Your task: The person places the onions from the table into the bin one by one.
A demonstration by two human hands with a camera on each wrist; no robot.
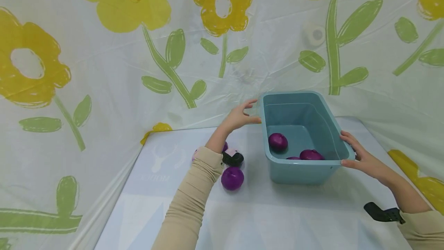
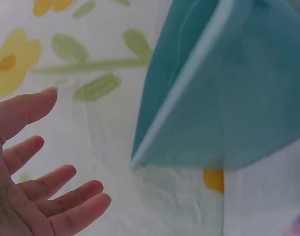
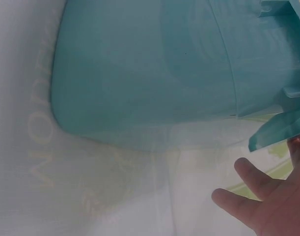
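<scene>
A blue-green plastic bin [image 1: 301, 173] stands on the table with purple onions [image 1: 278, 142] inside, one lying against its left wall and another [image 1: 311, 155] by the near wall. My left hand [image 1: 239, 116] is beside the bin's left rim, thumb and fingers spread. In the left wrist view the same hand [image 2: 46, 191] appears with its palm bare and a gap between it and the bin. At the opposite side, my right hand [image 1: 364, 159] has its fingertips at the right rim and its thumb by the near corner. Extended fingers [image 3: 238, 204] show below the rim flange in the right wrist view.
A round purple thing [image 1: 232, 178] lies on the white table [image 1: 256, 219] left of the bin. Pink and purple things behind it are partly hidden by my left forearm. A flower-printed curtain [image 1: 114, 72] hangs behind the table. A black wrist mount [image 1: 383, 213] sticks out from the right sleeve.
</scene>
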